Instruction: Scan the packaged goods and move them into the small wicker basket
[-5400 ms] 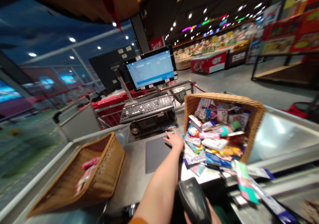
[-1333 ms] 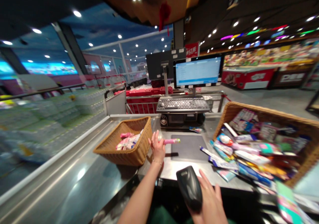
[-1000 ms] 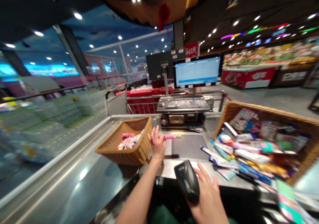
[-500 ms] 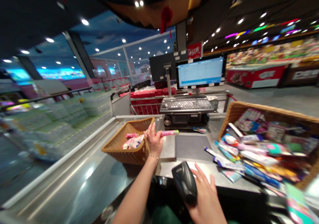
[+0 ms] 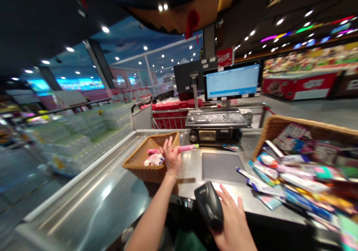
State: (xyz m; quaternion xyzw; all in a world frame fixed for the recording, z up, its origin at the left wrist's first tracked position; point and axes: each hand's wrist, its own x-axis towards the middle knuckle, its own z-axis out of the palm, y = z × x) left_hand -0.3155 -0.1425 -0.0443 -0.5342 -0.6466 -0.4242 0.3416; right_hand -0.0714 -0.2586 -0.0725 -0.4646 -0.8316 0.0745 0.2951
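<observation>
My left hand (image 5: 171, 157) is shut on a slim pink tube-shaped packet (image 5: 187, 148), holding it over the near-right rim of a small wicker basket (image 5: 151, 171). Pink-and-white packets (image 5: 153, 158) lie inside that basket. My right hand (image 5: 233, 221) grips a black handheld barcode scanner (image 5: 209, 205) low over the steel counter (image 5: 190, 187). To its right, a large tilted wicker basket (image 5: 291, 128) overflows with brightly coloured small packets (image 5: 293, 172), and some have spilled onto the counter.
A grey mat (image 5: 222, 167) lies on the counter, behind it a small card (image 5: 232, 147), a keyboard (image 5: 216, 119) and a monitor (image 5: 232, 81). A steel rail (image 5: 84, 184) runs along the left. Red baskets (image 5: 170, 118) stand beyond the counter.
My left hand has moved from the large basket's spilled packets to the small basket, now holding the pink packet at its rim. The view has swung, and the right hand still holds the scanner.
</observation>
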